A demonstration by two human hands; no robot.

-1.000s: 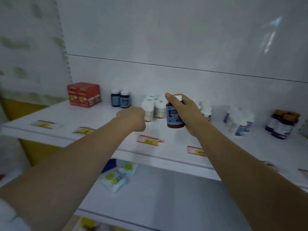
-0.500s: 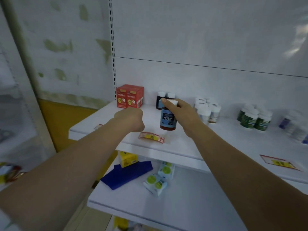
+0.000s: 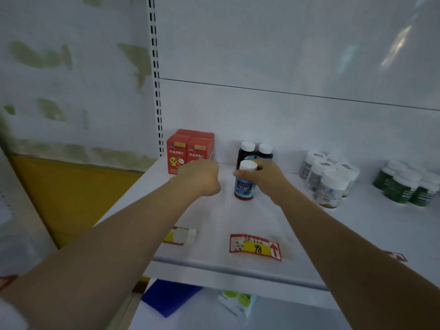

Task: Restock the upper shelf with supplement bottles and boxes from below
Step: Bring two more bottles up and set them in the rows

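My right hand grips a dark supplement bottle with a white cap and blue label. The bottle stands upright with its base on the upper shelf, just in front of two matching dark bottles at the back. My left hand is a closed fist with nothing in it, hovering left of the bottle and in front of the red boxes.
White-capped bottles and green bottles stand to the right on the same shelf. Price tags lie near the shelf's front edge. On the lower shelf I see a blue sheet and a white-green box.
My right hand carried the bottle leftwards and further back, setting its base down on the shelf before the two dark bottles. My view shifted left and closer. The left fist moved with it.
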